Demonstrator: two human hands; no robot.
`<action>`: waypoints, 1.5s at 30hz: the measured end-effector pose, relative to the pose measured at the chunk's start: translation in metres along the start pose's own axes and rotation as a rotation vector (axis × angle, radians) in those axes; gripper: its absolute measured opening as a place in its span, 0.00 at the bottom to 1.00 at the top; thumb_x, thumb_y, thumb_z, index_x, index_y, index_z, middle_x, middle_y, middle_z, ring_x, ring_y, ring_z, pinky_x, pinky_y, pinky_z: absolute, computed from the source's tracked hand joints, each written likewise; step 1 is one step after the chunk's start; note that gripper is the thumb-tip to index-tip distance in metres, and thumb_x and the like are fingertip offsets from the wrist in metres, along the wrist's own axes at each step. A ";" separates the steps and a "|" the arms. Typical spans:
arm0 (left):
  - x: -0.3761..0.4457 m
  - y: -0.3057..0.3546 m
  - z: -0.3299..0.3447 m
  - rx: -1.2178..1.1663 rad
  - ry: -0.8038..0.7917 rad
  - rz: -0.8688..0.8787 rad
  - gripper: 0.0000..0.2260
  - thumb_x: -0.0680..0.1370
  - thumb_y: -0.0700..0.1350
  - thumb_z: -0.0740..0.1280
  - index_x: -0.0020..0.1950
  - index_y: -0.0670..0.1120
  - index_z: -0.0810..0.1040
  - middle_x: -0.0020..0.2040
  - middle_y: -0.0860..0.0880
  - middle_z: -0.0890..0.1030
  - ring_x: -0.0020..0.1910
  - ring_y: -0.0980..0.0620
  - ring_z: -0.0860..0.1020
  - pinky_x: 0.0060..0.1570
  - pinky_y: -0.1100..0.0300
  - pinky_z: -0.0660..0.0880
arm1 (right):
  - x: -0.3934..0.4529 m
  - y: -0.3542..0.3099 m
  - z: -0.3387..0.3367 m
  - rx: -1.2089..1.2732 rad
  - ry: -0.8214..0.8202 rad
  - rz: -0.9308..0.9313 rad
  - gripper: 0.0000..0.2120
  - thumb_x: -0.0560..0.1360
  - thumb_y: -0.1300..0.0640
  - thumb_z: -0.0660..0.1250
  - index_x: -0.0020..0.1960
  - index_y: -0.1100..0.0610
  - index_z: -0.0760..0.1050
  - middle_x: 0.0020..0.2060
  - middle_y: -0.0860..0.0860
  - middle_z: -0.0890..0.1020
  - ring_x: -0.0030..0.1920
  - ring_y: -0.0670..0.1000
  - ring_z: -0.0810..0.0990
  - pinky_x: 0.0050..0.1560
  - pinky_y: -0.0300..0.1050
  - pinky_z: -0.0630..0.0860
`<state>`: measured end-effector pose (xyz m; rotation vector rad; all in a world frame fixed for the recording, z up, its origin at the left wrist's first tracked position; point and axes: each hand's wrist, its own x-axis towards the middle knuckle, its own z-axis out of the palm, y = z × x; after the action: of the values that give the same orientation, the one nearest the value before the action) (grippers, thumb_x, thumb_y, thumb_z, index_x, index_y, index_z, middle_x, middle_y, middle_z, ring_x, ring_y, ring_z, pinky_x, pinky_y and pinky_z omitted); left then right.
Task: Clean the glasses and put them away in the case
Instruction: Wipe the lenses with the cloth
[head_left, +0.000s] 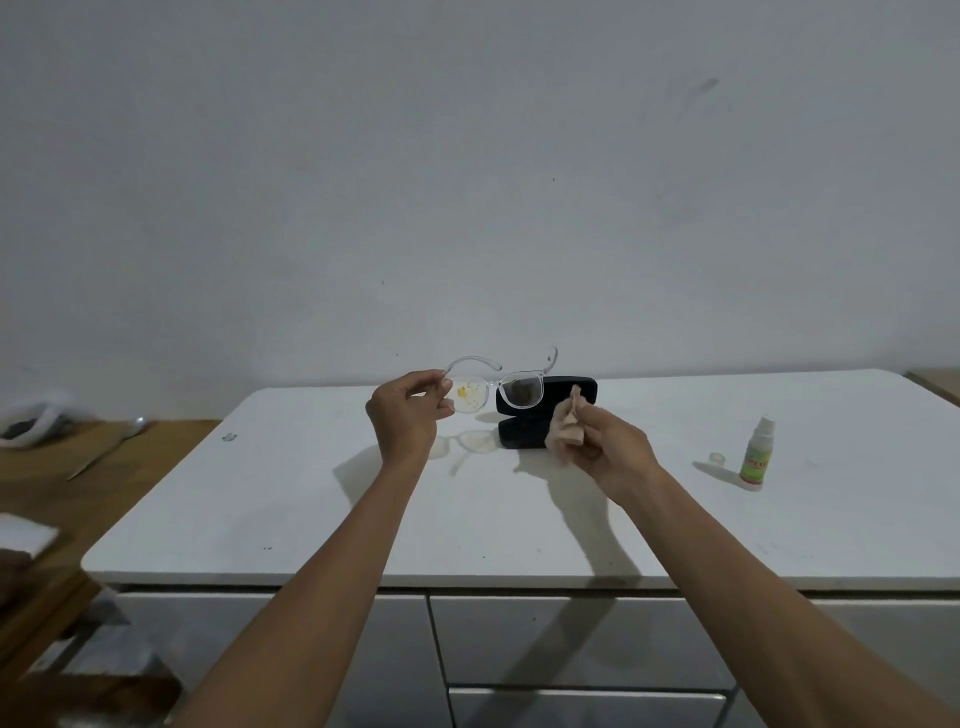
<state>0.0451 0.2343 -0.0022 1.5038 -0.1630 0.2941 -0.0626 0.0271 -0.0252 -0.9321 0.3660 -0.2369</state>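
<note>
Two bare forearms reach out over a white bench (311, 519), seen from a head-worn camera, with grey drawer fronts below the near edge. The left hand (408, 415) pinches the outer corner of a pair of clear-framed glasses (493, 389) between thumb and fingertips and holds them in the air above the bench, temples unfolded and pointing away toward 12 o'clock. The lens nearest that hand carries a yellowish smear; the other lens looks dark only because the case shows through it. At about 3 o'clock from the glasses, the right hand (597, 447) is closed around a bunched beige cloth (563, 431), which is near the frame but not touching it.

Just beyond the hands, the black glasses case (540, 415) stands open on the bench, lid up toward the wall. Off at 3 o'clock, well apart, stand a small spray bottle (757, 457) and, beside it, what appears to be its loose clear cap (717, 458). A wooden surface with a knife-like utensil lies at 9 o'clock, too blurred to tell more.

Wiping appears to be the step in hand, with the soiled lens not yet clean. The grip is a light one at a single corner: firm pressure from the cloth could twist the frame out of the fingers or strain the hinge, and rubbing a dry residue could spread it or scratch the lens.
</note>
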 end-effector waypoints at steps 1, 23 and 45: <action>0.000 0.001 0.000 0.004 0.002 0.009 0.05 0.75 0.34 0.75 0.50 0.39 0.86 0.40 0.42 0.86 0.28 0.49 0.84 0.34 0.63 0.82 | -0.001 -0.002 0.006 0.015 -0.007 -0.016 0.04 0.79 0.56 0.71 0.49 0.54 0.84 0.39 0.50 0.82 0.33 0.49 0.78 0.50 0.45 0.76; -0.007 0.023 -0.002 -0.092 -0.021 0.026 0.04 0.74 0.32 0.75 0.44 0.40 0.85 0.37 0.41 0.85 0.30 0.44 0.84 0.41 0.50 0.85 | 0.010 0.009 0.077 -0.376 0.328 -0.641 0.11 0.76 0.61 0.73 0.57 0.56 0.87 0.42 0.42 0.87 0.42 0.33 0.83 0.52 0.30 0.78; -0.004 0.034 -0.011 -0.096 0.033 0.039 0.05 0.73 0.32 0.75 0.44 0.41 0.85 0.34 0.44 0.85 0.30 0.45 0.83 0.45 0.45 0.85 | 0.017 0.000 0.083 -0.395 0.159 -0.567 0.07 0.72 0.61 0.77 0.50 0.58 0.88 0.42 0.47 0.89 0.47 0.45 0.87 0.52 0.37 0.80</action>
<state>0.0302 0.2466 0.0284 1.4013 -0.1783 0.3374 -0.0133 0.0818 0.0165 -1.4030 0.2922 -0.7812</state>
